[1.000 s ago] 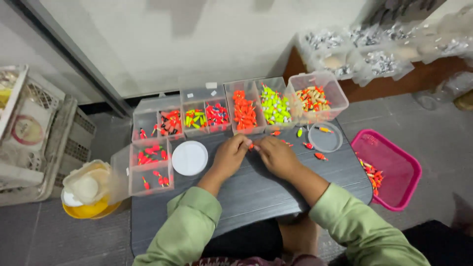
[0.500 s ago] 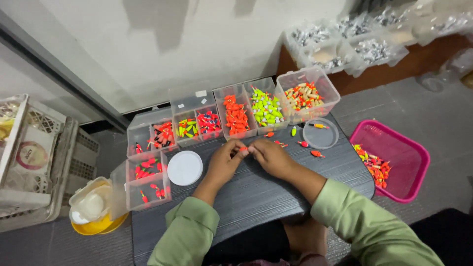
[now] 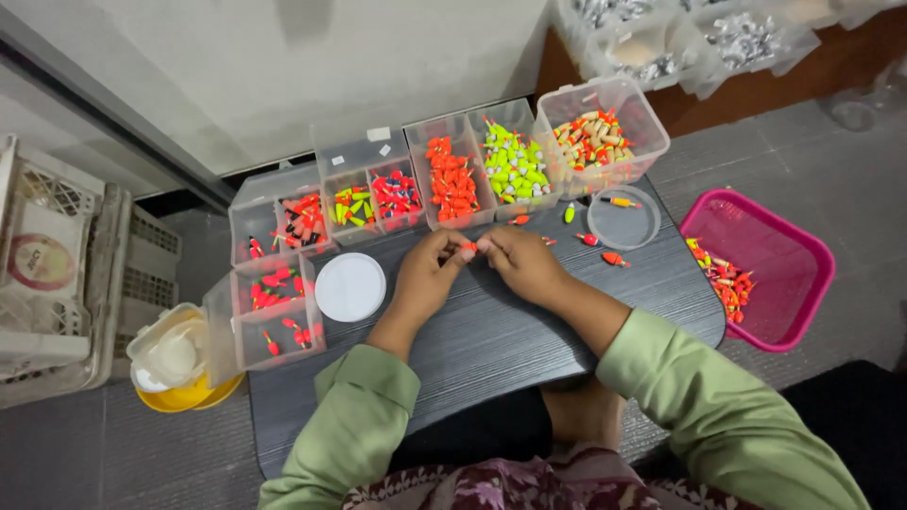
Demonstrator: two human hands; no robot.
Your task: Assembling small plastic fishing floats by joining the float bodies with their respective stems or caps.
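Left hand (image 3: 427, 276), right hand (image 3: 517, 262) pinch orange float (image 3: 468, 247).

Free room: the near half of the dark surface (image 3: 491, 349), between the forearms and to their left, lies open. Obstacles: a row of clear boxes (image 3: 453, 175) walls the far edge; a compartment box (image 3: 269, 302) and white lid (image 3: 350, 287) block the left; a clear round lid (image 3: 624, 219) and loose floats (image 3: 614, 258) crowd the right, with a pink basket (image 3: 784, 312) just beyond the surface's edge.

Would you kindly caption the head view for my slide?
Both hands, left and right, pinch an orange float above a dark table.
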